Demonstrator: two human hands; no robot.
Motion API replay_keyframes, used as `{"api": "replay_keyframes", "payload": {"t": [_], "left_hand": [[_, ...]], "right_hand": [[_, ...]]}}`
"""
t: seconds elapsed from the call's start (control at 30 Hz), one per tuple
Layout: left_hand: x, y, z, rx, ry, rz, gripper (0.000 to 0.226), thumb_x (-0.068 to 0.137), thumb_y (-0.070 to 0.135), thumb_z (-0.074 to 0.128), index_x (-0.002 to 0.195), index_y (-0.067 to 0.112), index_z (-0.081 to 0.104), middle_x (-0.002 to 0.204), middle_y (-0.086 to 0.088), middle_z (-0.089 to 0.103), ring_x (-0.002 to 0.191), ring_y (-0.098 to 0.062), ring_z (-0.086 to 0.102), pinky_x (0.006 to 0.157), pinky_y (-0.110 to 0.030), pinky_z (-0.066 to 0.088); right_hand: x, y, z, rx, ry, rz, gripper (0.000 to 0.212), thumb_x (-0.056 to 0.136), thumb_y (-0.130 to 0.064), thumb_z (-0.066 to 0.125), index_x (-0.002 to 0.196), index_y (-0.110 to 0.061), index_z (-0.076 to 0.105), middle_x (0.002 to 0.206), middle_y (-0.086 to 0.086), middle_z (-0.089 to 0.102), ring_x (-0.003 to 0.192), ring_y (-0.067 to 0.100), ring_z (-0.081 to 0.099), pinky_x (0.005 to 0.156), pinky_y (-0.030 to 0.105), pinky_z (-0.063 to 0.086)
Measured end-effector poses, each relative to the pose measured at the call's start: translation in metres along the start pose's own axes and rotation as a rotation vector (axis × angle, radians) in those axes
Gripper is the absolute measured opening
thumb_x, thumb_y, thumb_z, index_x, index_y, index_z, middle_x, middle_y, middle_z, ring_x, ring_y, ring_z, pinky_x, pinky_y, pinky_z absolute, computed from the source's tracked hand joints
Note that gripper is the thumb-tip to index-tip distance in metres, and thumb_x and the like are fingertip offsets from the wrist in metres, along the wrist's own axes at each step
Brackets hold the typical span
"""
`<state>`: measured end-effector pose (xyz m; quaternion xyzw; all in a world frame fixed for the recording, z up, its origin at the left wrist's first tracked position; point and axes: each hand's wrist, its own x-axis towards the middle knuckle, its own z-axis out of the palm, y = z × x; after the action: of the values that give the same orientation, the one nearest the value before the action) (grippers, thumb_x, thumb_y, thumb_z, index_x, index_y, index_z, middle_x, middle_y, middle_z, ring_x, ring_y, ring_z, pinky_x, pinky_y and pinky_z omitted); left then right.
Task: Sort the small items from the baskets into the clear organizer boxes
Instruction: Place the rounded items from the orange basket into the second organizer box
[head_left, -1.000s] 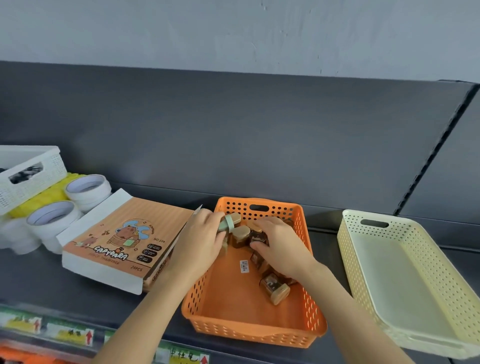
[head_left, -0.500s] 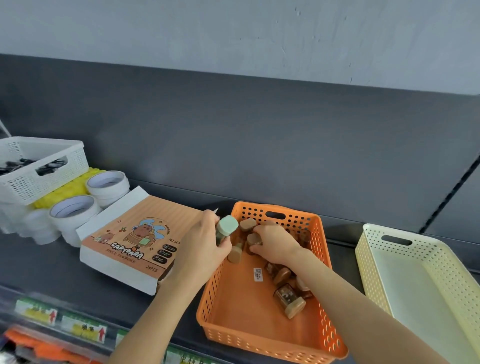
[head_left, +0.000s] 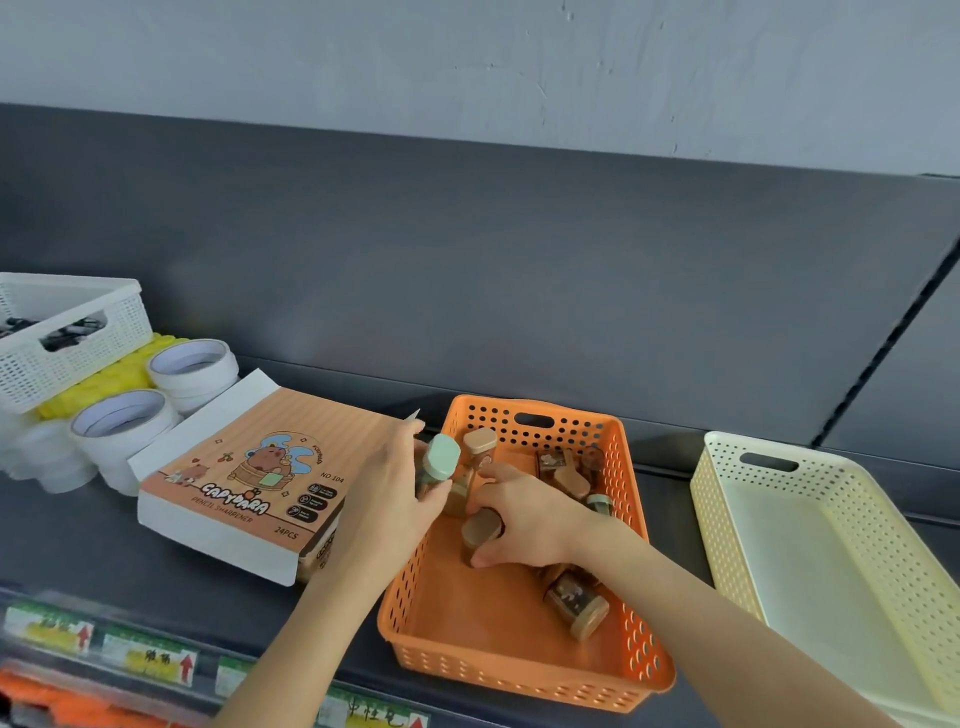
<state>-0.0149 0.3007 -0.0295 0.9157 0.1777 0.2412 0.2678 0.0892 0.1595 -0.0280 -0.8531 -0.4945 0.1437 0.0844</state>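
An orange perforated basket (head_left: 524, 673) sits on the dark shelf and holds several small capped pencil sharpeners. My left hand (head_left: 387, 499) is over the basket's left rim and grips a sharpener with a pale green cap (head_left: 441, 457). My right hand (head_left: 524, 519) is inside the basket, its fingers and thumb curled round a tan-capped sharpener (head_left: 480, 530). Another tan-capped one (head_left: 479, 444) stands just behind the hands. A loose sharpener (head_left: 576, 605) lies on its side near the basket's front right. More lie at the back right, partly hidden by my right wrist.
An orange Capybara pencil sharpener box (head_left: 249, 483) lies left of the basket. Behind it stand white tape rolls (head_left: 119, 423), a yellow object and a white basket (head_left: 67, 332). A cream basket (head_left: 831, 561) sits to the right. Price labels (head_left: 145, 657) line the shelf's front edge.
My right hand has drawn back toward the basket's middle and now grips a tan-capped sharpener. My left hand keeps the green-capped one, raised slightly. The view has shifted a little.
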Motion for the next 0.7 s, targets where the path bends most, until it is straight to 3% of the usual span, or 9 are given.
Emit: {"api": "replay_keyframes", "payload": {"t": [0.1, 0.23, 0.47, 0.7], "left_hand": [[-0.001, -0.001, 0.000, 0.013, -0.018, 0.036, 0.070, 0.082, 0.028, 0.071, 0.142, 0.021, 0.036, 0.132, 0.001, 0.051, 0.118, -0.013, 0.049, 0.081, -0.011, 0.037], [-0.005, -0.002, -0.001, 0.015, -0.013, 0.069, 0.056, 0.081, 0.031, 0.072, 0.130, 0.021, 0.047, 0.123, 0.003, 0.052, 0.106, -0.004, 0.043, 0.068, -0.003, 0.029], [-0.012, -0.007, -0.005, 0.012, -0.011, 0.055, 0.052, 0.081, 0.031, 0.072, 0.126, 0.020, 0.048, 0.123, 0.004, 0.052, 0.103, 0.001, 0.037, 0.067, -0.002, 0.027], [-0.017, -0.009, -0.008, -0.017, 0.015, 0.054, 0.047, 0.081, 0.025, 0.072, 0.122, 0.020, 0.049, 0.117, 0.006, 0.055, 0.100, -0.001, 0.042, 0.070, -0.004, 0.029]], "right_hand": [[-0.008, -0.007, 0.000, -0.066, 0.011, -0.031, 0.053, 0.077, -0.041, 0.071, 0.123, -0.019, 0.056, 0.135, 0.007, 0.040, 0.118, 0.027, 0.044, 0.094, 0.038, 0.046], [-0.012, -0.015, 0.008, -0.186, -0.026, -0.104, 0.043, 0.080, -0.031, 0.071, 0.118, -0.015, 0.057, 0.120, 0.009, 0.049, 0.109, 0.029, 0.046, 0.087, 0.045, 0.048], [-0.009, -0.014, 0.013, -0.228, -0.023, -0.158, 0.035, 0.081, -0.026, 0.069, 0.112, -0.016, 0.057, 0.113, 0.007, 0.058, 0.103, 0.027, 0.053, 0.084, 0.043, 0.048], [-0.016, -0.007, -0.006, 0.137, 0.176, -0.062, 0.032, 0.082, -0.025, 0.070, 0.112, -0.016, 0.061, 0.101, -0.007, 0.058, 0.088, 0.007, 0.049, 0.072, 0.018, 0.037]]}}
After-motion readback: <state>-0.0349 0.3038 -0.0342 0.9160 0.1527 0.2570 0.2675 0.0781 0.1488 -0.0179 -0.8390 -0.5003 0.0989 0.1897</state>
